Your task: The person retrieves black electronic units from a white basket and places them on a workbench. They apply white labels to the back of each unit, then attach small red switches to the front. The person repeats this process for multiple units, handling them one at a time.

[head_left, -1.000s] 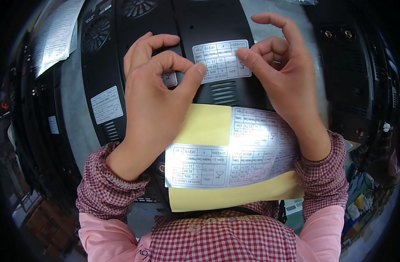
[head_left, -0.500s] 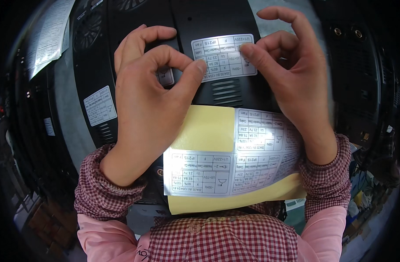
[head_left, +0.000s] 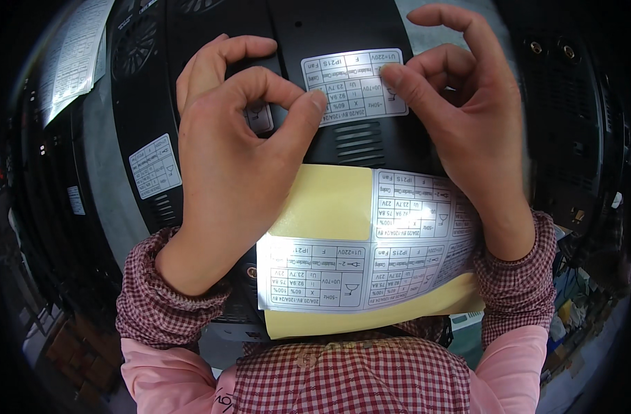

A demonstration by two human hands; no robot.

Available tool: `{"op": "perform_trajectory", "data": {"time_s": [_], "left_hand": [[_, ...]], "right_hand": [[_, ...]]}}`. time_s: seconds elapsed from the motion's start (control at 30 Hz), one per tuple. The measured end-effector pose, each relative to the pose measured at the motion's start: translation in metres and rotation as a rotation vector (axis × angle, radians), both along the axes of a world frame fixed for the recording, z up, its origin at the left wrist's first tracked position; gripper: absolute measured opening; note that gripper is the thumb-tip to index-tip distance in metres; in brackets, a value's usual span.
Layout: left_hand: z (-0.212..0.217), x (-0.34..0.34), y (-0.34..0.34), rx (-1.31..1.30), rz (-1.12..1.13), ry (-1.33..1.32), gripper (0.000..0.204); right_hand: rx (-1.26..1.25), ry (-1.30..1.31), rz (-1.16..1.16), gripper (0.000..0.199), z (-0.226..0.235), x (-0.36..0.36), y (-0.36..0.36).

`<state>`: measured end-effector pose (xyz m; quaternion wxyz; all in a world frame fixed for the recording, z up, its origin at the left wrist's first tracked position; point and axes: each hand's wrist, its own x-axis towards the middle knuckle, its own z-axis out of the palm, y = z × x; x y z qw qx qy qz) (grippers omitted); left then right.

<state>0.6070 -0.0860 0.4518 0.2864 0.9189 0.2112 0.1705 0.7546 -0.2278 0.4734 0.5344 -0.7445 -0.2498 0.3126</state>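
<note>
Between my two hands is a silver-white printed label (head_left: 353, 74), over the black machine casing (head_left: 315, 31) just above its row of vent slots (head_left: 359, 143). My left hand (head_left: 243, 131) pinches the label's left edge between thumb and index finger. At the label's right side, the thumb and index finger of my right hand (head_left: 460, 103) pinch it too. Whether the label touches the casing, I cannot tell. A sheet of labels (head_left: 315, 272) lies nearer to me, below my hands, with a bare yellow backing patch (head_left: 329, 203) at its upper left.
To the left, another black casing carries a similar label (head_left: 155, 165) and a round fan grille (head_left: 135, 45). Printed papers (head_left: 77, 58) lie at the far left. More black casing with brass-coloured round sockets (head_left: 551, 50) stands on the right.
The label and both hands stay nearly in place, with only a slight shift. My grip on the label is unchanged.
</note>
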Motion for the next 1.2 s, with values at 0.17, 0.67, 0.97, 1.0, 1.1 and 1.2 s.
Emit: {"op": "perform_trajectory", "data": {"time_s": [0.17, 0.67, 0.97, 1.0, 1.1, 1.2], "left_hand": [[-0.001, 0.000, 0.000, 0.020, -0.005, -0.005, 0.020], [-0.002, 0.000, -0.001, 0.045, 0.004, -0.007, 0.019], [-0.002, 0.001, -0.001, 0.052, 0.005, 0.002, 0.018], [-0.001, 0.002, -0.001, 0.051, 0.007, 0.001, 0.018], [0.000, 0.003, -0.003, 0.063, 0.006, 0.012, 0.017], [-0.002, 0.002, -0.002, 0.085, 0.001, 0.026, 0.025]], "right_hand": [[-0.015, -0.023, -0.014, 0.041, 0.003, -0.002, 0.002], [-0.020, -0.065, -0.007, 0.039, 0.003, -0.003, 0.001], [-0.086, -0.247, 0.015, 0.038, 0.000, -0.006, 0.002], [-0.084, -0.296, 0.014, 0.039, -0.002, -0.007, 0.002], [-0.070, -0.406, 0.014, 0.042, -0.008, -0.008, 0.000], [-0.079, -0.487, 0.033, 0.048, -0.012, -0.007, -0.001]]}}
